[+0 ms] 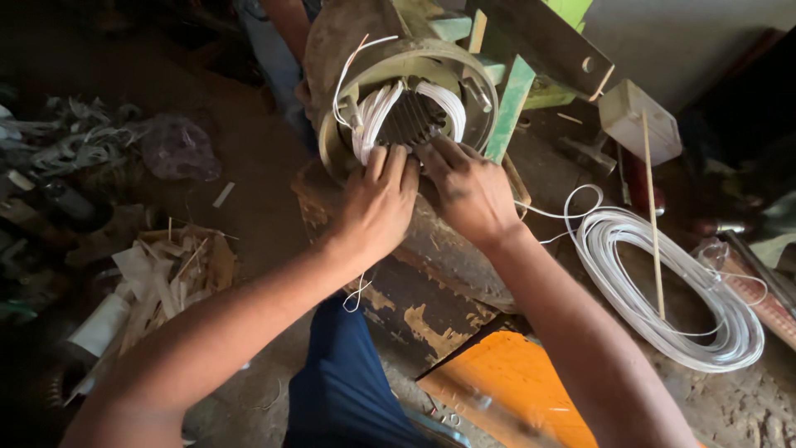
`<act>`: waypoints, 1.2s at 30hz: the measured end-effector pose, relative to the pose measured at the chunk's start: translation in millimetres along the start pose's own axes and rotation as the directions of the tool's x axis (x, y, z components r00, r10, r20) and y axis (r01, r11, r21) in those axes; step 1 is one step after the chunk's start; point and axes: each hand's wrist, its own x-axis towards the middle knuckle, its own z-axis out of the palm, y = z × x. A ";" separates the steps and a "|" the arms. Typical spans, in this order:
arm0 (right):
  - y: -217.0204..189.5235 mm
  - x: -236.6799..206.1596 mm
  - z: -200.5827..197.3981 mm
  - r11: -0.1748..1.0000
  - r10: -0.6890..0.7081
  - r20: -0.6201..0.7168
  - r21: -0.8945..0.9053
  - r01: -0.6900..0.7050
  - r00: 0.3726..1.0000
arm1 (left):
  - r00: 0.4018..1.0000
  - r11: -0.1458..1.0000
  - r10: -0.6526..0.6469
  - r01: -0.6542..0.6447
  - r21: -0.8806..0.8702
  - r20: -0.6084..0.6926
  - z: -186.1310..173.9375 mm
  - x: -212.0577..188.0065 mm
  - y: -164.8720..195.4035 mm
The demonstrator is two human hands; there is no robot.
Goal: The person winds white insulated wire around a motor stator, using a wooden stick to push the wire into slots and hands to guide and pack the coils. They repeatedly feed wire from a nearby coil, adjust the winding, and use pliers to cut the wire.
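Fingertips of both my hands pressed into the lower rim of the bore, pushing on the white insulated wire coils (375,116) seated in the round, rusty grey metal motor stator housing (348,50). My left hand (375,203): fingers curled over the bottom of the left bundle, closed against the wire more than gripping it; thumb hidden underneath. My right hand (469,189): fingers spread and bent, tips down on the core edge just beside the right bundle; whether any strand is pinched between them I cannot tell. Progress, as I judge it: two white bundles already lie looped round the upper left and upper right of the bore, loose lead ends sticking up over the rim; the dark slotted core (410,120) between them shows bare, so plenty of slots look unfilled. A large loose hank of the same white wire (663,299) lies on the ground to my right, well apart from the housing, a thin wooden stick (653,216) laid across it. Both forearms reach forward and converge, wrists near each other, knuckles up. Housing rests tilted on a worn block (414,290) above my blue-trousered knee (340,382).
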 end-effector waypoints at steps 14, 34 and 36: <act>4.2 -10.7 47.2 0.950 0.018 0.026 -0.313 -0.009 1.000 | 0.986 0.880 0.017 -0.093 0.465 0.164 27.5 5.8 8.2; -22.4 -32.2 18.7 0.990 0.091 0.117 -0.118 -0.077 0.989 | 0.998 0.987 -0.039 0.032 0.156 0.039 17.5 -28.8 8.1; -24.8 -37.6 19.1 0.988 0.068 0.152 -0.150 -0.045 0.986 | 0.998 0.981 -0.026 0.015 0.196 0.050 17.1 -32.6 7.8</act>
